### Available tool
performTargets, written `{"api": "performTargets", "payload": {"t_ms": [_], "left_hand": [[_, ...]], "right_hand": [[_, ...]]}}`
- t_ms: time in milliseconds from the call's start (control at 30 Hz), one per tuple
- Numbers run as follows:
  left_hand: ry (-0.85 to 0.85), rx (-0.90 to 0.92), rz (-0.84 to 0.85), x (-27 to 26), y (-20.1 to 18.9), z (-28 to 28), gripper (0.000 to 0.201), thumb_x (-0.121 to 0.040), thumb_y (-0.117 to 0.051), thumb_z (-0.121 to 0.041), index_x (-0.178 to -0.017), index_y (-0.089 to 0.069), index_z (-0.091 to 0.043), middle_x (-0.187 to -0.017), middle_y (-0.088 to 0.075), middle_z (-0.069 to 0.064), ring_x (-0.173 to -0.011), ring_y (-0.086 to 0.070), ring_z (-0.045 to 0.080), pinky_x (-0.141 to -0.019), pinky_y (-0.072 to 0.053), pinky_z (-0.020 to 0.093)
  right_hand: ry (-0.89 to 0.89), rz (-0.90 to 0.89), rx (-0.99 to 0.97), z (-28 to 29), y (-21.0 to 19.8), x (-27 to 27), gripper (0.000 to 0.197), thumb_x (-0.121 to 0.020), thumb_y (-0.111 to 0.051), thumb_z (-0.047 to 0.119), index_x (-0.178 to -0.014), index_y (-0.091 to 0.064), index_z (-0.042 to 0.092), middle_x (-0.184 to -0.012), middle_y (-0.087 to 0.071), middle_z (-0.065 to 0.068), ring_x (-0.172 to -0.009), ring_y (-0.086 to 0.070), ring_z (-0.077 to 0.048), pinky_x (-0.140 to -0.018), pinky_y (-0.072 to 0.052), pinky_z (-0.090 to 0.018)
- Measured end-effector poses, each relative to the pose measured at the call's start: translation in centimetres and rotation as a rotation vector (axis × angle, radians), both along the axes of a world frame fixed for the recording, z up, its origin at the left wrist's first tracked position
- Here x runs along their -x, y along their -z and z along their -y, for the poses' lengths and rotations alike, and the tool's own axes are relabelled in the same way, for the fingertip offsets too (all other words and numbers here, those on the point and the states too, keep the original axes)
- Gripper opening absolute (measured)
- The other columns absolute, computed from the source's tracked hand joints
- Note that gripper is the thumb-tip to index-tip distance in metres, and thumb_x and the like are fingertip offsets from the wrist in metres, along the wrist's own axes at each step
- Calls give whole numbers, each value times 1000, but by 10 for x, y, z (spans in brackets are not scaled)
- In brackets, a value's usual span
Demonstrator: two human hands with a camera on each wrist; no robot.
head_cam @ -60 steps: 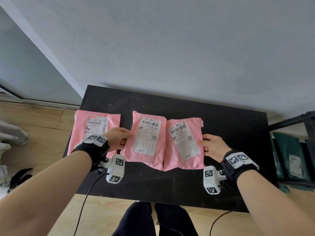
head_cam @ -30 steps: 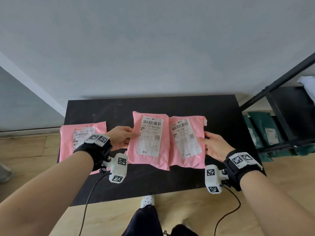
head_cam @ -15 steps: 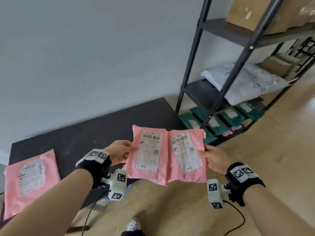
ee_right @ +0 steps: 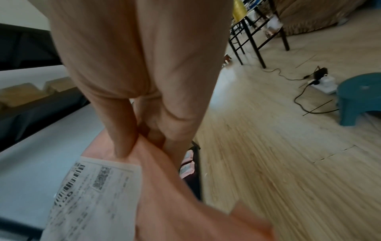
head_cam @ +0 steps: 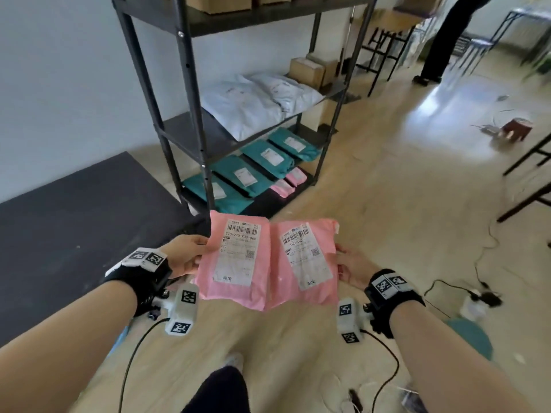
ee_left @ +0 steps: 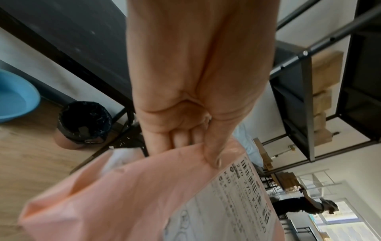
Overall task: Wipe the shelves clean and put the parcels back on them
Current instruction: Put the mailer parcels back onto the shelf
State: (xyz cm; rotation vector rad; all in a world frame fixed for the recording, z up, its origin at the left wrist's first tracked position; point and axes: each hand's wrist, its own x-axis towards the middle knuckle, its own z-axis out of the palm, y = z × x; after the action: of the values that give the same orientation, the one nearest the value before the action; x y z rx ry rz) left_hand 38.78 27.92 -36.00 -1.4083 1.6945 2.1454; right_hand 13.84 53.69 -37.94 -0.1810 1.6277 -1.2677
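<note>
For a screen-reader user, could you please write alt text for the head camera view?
Two hands hold two pink parcels side by side above a wooden floor: the left hand grips one pink parcel, the right hand the other pink parcel. Ahead stands a black shelf rack holding white, teal and pink parcels.

Head view: from above and behind both forearms, facing forward and down; the two grips sit low in the centre, with the black metal shelf rack [head_cam: 190, 93] beyond them.
Left wrist view: very near, along the left hand [ee_left: 193, 91] to its pinch on the left pink plastic parcel with a white label [ee_left: 156, 195]; rolled sideways, rack right of the grip.
Right wrist view: equally near, along the right hand [ee_right: 142, 68] to the right pink plastic parcel [ee_right: 164, 203]; pale wooden floor [ee_right: 278, 146] right of the grip.
Shared: each wrist view shares its hand and parcel with the head view; rack in all three.
</note>
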Motion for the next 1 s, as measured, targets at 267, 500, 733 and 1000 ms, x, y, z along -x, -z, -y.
{"api": "performTargets", "payload": {"t_ms": [267,500,733,1000], "left_hand": [[77,-29,34,142,33,4,30,-85,-65,-10,-112,-61,2,-110,-64,18,-95,-58,30,-89,-51,41],[36,-106,77,277,65,20,30,-87,-62,-9,-114,-57,5,-108,-66,20,-91,-62,30,-87,-52,40],[-98,-153,125,391,72,50,33,-88,-60,-9,-118,-54,2,-113,-65,18,-107,-61,35,-97,-47,46],[-327,-228,167,496,125,58,40,-83,-65,-6,-120,-52,1,-114,-65,17,-102,-64,33,-91,-51,46]], "right_hand": [[89,22,-2,-21,12,124,24,-94,-47,-2,-112,-55,12,-109,-67,-16,-92,-65,-30,-73,-59,-37],[66,53,-82,11,19,262,28,-93,-49,-2,-120,-53,4,-116,-64,-22,-94,-65,-31,-78,-57,-39],[-20,54,-103,62,35,402,29,-93,-49,-2,-120,-56,7,-114,-63,-21,-98,-57,-32,-84,-49,-43],[-295,21,-207,138,84,563,33,-92,-50,-2,-124,-54,2,-111,-65,-22,-100,-61,-41,-84,-49,-52]]}}
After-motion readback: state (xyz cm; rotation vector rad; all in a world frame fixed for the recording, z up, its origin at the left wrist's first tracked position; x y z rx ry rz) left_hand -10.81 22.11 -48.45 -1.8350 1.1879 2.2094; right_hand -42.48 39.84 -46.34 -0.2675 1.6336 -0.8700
